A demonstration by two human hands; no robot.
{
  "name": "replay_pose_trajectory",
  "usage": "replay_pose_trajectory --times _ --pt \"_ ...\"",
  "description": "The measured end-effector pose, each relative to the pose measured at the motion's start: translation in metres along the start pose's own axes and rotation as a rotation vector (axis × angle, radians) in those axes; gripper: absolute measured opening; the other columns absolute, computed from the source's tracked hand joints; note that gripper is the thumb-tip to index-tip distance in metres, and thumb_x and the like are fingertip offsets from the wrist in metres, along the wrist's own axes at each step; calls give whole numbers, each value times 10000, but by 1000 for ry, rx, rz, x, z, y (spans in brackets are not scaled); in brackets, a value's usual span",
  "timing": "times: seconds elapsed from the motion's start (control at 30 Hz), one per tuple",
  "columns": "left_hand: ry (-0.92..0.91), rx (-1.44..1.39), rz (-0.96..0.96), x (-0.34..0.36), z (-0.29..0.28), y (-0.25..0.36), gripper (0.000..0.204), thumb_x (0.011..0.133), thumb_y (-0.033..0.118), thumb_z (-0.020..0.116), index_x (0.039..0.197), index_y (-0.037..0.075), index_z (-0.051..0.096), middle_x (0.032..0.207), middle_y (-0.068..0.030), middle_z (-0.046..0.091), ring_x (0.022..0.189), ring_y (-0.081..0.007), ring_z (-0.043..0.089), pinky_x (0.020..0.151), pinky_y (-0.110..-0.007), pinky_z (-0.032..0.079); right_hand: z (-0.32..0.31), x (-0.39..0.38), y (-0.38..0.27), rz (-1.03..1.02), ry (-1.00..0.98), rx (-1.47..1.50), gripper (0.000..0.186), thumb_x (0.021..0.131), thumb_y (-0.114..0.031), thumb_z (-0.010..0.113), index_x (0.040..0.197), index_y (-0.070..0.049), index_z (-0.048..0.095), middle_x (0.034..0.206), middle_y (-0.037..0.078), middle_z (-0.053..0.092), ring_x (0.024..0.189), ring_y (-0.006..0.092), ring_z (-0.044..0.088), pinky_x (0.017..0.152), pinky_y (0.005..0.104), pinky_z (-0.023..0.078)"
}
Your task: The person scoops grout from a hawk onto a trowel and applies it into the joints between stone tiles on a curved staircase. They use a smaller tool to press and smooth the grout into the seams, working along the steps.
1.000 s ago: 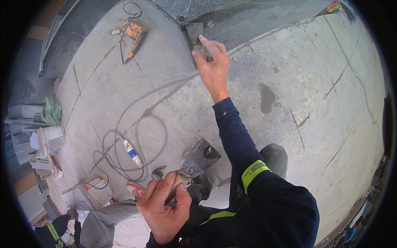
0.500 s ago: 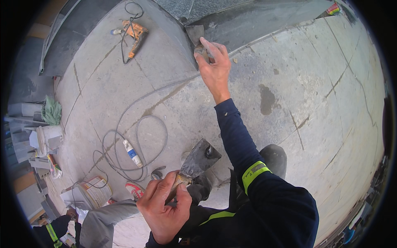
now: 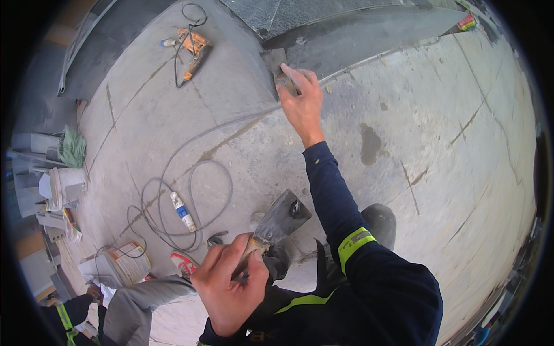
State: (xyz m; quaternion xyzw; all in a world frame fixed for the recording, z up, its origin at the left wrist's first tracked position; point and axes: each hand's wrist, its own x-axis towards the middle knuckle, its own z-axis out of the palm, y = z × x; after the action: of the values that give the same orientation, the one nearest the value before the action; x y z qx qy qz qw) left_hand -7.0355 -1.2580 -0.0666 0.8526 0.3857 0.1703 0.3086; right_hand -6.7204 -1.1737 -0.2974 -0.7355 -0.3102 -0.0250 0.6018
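Note:
My left hand (image 3: 231, 285), low in front of me, is closed round the handle of a putty knife (image 3: 278, 222). Its broad grey blade points up and to the right, and a dab of dark paste (image 3: 297, 209) sits near the blade's end. My right arm reaches forward. At its end my right hand (image 3: 303, 106) grips a second putty knife (image 3: 274, 59), whose blade lies against the inner corner at one end of a dark stone slab (image 3: 358, 46). The fingers partly hide this knife's handle.
An orange power drill (image 3: 196, 51) lies on the floor at the upper left. A grey cable with a blue-white connector (image 3: 183, 212) loops across the floor. A white bucket (image 3: 130, 263) stands lower left, near another person's grey-trousered leg (image 3: 135, 303). Stone offcuts and a green bag (image 3: 72, 147) lie far left.
The view has shifted slightly. My right hand and its putty knife have moved a little toward me along the corner. My left hand keeps its hold, almost in the same place.

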Motion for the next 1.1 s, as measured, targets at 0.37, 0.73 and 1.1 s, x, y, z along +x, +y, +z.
replay_pose_trajectory --times 0.37,0.73,1.1 --pt "-59 -633 -347 57 1 -96 299 971 22 781 1256 -59 819 924 -8 744 723 -47 573 623 -242 446 -143 -29 -110 150 -698 347 450 876 37 865 1296 -123 857 1239 44 735 1171 221 686 996 354 567" --pt "-10 -967 -206 32 39 -99 296 1023 19 756 1306 -53 804 997 -33 745 768 -56 601 633 -242 488 -194 -3 -128 -470 -753 -296 487 902 53 832 1332 -175 854 1198 84 741 1078 257 699 942 365 585" --pt "132 -1042 -181 -20 10 46 270 985 25 789 1225 -97 798 1024 -77 805 890 -88 696 765 -261 556 -161 202 -234 -712 -456 -398 430 1121 -359 694 1497 -155 735 1409 171 778 1314 334 734 1119 408 552"
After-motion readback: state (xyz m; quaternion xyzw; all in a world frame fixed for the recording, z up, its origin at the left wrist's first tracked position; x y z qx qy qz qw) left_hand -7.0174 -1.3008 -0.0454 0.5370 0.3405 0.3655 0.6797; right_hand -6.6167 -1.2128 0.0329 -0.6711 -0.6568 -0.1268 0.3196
